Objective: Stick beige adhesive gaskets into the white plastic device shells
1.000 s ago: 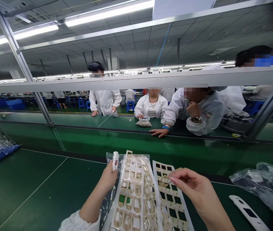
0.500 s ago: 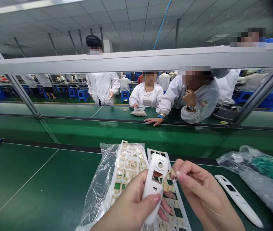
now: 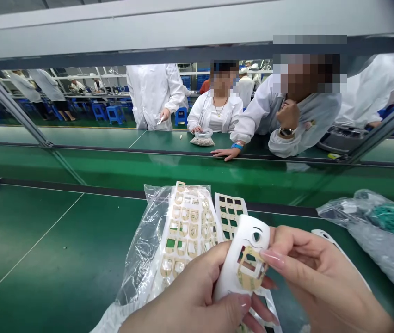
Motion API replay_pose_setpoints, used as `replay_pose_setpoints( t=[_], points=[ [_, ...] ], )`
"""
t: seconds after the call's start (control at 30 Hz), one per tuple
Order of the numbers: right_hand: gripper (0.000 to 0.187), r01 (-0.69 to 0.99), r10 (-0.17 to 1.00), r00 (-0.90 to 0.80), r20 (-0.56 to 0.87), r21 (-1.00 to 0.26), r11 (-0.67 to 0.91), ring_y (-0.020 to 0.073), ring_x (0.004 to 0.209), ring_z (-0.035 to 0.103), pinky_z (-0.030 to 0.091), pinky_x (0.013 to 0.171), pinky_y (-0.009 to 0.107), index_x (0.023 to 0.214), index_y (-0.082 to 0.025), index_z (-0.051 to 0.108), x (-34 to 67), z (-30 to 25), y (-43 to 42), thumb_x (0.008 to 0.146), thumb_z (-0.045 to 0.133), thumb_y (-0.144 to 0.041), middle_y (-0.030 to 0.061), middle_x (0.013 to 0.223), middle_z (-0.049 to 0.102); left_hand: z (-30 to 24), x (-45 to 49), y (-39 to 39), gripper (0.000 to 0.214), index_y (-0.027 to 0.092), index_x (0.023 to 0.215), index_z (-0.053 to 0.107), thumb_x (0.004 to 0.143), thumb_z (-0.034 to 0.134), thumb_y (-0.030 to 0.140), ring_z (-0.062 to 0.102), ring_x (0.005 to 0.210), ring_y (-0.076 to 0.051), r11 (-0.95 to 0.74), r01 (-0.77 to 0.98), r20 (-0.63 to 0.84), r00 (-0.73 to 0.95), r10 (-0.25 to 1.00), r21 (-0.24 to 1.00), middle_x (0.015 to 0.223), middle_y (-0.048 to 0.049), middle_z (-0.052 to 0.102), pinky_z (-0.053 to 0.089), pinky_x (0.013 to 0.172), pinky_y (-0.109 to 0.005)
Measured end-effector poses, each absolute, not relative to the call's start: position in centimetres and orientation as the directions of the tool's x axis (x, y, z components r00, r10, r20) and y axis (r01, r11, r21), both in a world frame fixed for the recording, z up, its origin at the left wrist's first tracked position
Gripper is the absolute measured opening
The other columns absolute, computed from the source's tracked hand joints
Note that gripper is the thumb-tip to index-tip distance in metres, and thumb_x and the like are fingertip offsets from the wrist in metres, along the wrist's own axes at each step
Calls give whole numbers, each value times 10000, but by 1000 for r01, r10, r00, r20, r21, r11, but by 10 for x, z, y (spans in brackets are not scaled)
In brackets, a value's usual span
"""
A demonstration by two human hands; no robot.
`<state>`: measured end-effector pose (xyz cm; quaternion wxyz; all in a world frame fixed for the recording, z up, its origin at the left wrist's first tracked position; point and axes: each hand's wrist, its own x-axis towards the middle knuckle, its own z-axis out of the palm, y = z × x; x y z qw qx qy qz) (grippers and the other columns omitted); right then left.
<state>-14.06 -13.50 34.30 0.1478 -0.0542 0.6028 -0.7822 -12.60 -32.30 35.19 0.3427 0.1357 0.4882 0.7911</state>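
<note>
My left hand is closed around a white plastic casing that has a small round hole near its top and a rectangular window. Between the thumb and fingers of my right hand is a tan adhesive sticker with a cut-out. It lies over the casing's window; whether it is stuck down I cannot tell. Beneath my hands are sheets of tan stickers, partly in a clear plastic bag, and a second sticker sheet. Another white casing lies behind my right hand, partly hidden.
A clear bag with green pieces lies at the right. Across a green divider, several people in white coats are at another bench, one resting a hand on it near a bag of small parts. A metal frame crosses above.
My right hand has brought the sticker from beside the casing to over its window. The casing has shifted right and its front is turned more toward me. The view has tipped downward.
</note>
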Motion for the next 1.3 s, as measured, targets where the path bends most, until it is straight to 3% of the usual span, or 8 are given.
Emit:
replay_pose_setpoints(
  t=[0.17,0.37,0.57,0.83,1.03,1.13,1.3],
  points=[
    [193,108,-223,-974,-49,-959,-261,163,566,612,517,506,269,630,-201,601,-141,346,-139,745,719,-302,37,641,625,350,-125,-322,391,226,1244,504,860,565,190,615,880,-147,-296,-368,-101,-758,644,881,1184,-88,588,520,797,-307],
    [158,42,-140,-990,-6,-965,-261,145,533,592,513,461,253,638,-216,613,-141,345,-141,729,735,-259,-8,595,563,355,-126,-324,376,220,1249,496,879,525,160,611,939,-186,-222,-396,-178,-755,631,891,1215,-102,573,508,865,-384],
    [153,33,-132,-991,-3,-974,-225,137,539,596,516,462,237,647,-215,610,-140,345,-141,732,733,-250,-12,621,574,356,-126,-325,327,201,1206,516,880,525,177,613,944,-219,-191,-400,-205,-756,621,896,1031,-95,624,499,876,-433],
    [136,-12,-168,-984,51,-975,-223,126,554,601,533,489,231,657,-220,629,-143,347,-142,753,720,-248,-13,602,566,358,-127,-324,322,192,1210,512,890,512,157,609,945,-183,-215,-407,-195,-756,625,888,1175,-97,588,506,894,-394],
    [127,24,-169,-985,22,-965,-261,169,527,600,529,400,276,651,-218,638,-141,346,-143,743,719,-251,13,619,582,361,-126,-326,312,201,1202,525,890,523,187,618,972,-219,-157,-416,-241,-750,615,896,1074,-93,630,498,908,-422],
    [148,-15,-153,-987,51,-974,-226,149,520,597,531,432,248,629,-214,633,-141,347,-142,736,729,-248,5,589,570,362,-126,-326,308,202,1193,534,886,529,189,623,980,-235,-125,-414,-261,-752,605,902,1021,-89,647,492,910,-430],
    [133,-17,-163,-985,52,-978,-210,123,562,606,534,502,218,656,-217,634,-142,348,-142,756,718,-241,-2,614,577,363,-126,-326,321,204,1208,526,891,511,161,617,985,-214,-160,-421,-246,-753,611,893,1116,-92,624,493,917,-415]
  ],
)
